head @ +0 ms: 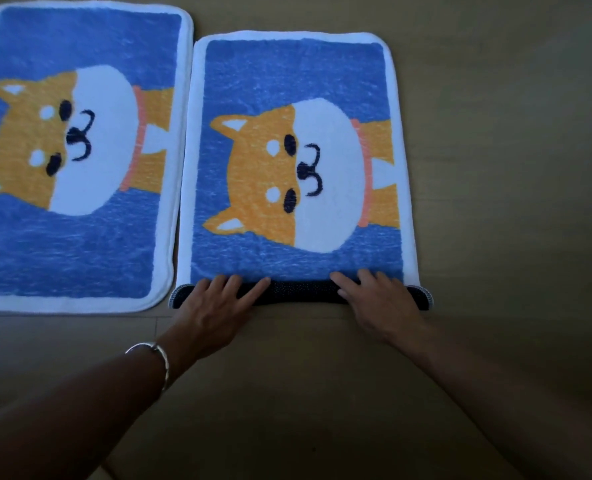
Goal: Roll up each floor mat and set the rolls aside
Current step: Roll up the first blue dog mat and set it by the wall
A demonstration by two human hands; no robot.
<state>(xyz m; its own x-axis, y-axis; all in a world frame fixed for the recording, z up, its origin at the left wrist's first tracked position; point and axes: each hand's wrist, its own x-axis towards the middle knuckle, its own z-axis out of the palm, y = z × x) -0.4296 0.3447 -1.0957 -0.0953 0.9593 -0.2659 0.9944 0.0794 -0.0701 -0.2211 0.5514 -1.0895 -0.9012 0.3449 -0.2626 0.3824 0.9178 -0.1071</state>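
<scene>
**Two dog mats on the floor, the right one's near edge turned into a roll**

I see both hands down on the right mat (294, 81), which lies on the wooden floor (495, 168) with its blue pile and orange-and-white dog face up. Its near short edge is curled over into a low, tight roll (301, 293) that shows the dark dotted backing. The roll runs across the mat's whole width, and its ends poke out a little at either side.

The left hand (215, 306) lies across the left part of that roll, palm down. Its fingers (234, 284) are straight and spread, their tips reaching the blue pile just past it. The right hand (381, 303) sits on the right part in the same way, its fingers (344, 280) flat and released, pressing on the roll rather than curled round it. Between the two hands a bare stretch of the dark backing shows. A silver bracelet (156, 355) circles the left wrist.

The left mat (73, 254), with the same pattern, lies fully flat just beside the right one, their long white borders almost touching. Its far edge reaches beyond the right mat's far edge, and its left side runs out of the frame. At the top left corner a pale sliver of something shows, too little for me to tell what it is.
</scene>
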